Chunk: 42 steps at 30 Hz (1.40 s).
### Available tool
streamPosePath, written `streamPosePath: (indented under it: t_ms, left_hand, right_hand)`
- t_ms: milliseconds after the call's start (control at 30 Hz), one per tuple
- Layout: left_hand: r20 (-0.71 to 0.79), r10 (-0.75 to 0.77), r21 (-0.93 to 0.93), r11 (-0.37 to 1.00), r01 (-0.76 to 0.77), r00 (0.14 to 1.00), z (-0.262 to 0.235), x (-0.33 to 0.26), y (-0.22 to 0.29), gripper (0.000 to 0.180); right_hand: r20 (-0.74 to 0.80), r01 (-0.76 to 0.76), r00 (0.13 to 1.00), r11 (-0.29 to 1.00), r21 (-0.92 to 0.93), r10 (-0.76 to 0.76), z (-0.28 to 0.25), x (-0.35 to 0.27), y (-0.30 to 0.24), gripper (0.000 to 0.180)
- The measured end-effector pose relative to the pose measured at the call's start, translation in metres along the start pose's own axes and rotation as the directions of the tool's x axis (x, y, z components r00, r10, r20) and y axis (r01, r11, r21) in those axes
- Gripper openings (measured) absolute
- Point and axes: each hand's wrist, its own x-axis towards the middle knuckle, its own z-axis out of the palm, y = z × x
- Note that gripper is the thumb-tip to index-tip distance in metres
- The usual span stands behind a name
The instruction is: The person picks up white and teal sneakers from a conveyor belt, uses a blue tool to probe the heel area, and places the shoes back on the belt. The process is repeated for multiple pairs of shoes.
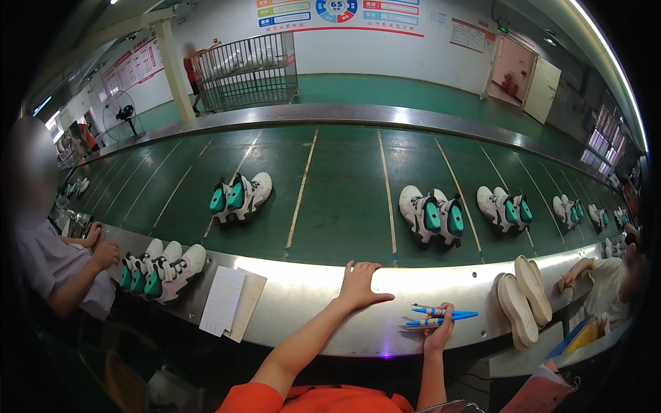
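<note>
My left hand (359, 283) rests on the metal ledge (296, 292) beside the green conveyor belt, its thumb spread away from the fingers and nothing in it. To the right, my right hand (441, 332) is closed around two slim blue pens (467, 314) with pale bands, their thin tips pointing left. Past my hands, a pair of white and black sneakers (427, 215) with teal heel pieces stands on the belt. Another such pair of sneakers (241, 196) is further left. Neither hand touches a shoe.
Cream shoe soles (518, 310) lie on the ledge at right. Paper sheets (224, 299) and several sneakers (162, 272) sit on its left part. More shoe pairs (505, 208) line the belt. Co-workers are at both sides; a barred cart (248, 72) stands beyond.
</note>
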Motion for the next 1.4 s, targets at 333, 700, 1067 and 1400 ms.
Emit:
streamPosePath:
  t_ms: [333, 700, 1067, 1400]
  left_hand:
    - [-0.318, -0.121, -0.478, 0.877, -0.048, 0.94, 0.007, 0.004, -0.007, 0.021]
    - [-0.668, 0.597, -0.188, 0.442, -0.877, 0.444, -0.164, -0.073, 0.1, 0.033]
    - [-0.609, 0.667, -0.169, 0.419, -0.892, 0.429, -0.175, -0.058, 0.051, 0.05]
    - [-0.528, -0.829, -0.814, 0.555, 0.169, 0.184, -0.104, 0.007, -0.301, 0.095]
  right_hand:
    - [-0.023, -0.01, 1.0, 1.0, -0.002, 0.01, -0.002, 0.003, 0.005, 0.023]
    - [-0.026, -0.069, 0.997, 0.997, -0.034, 0.068, 0.006, 0.003, 0.008, 0.021]
    - [-0.051, 0.071, 0.996, 0.994, -0.081, -0.076, -0.009, 0.014, 0.037, 0.025]
    - [-0.042, -0.023, 0.999, 1.0, -0.002, 0.023, 0.01, 0.001, 0.023, 0.026]
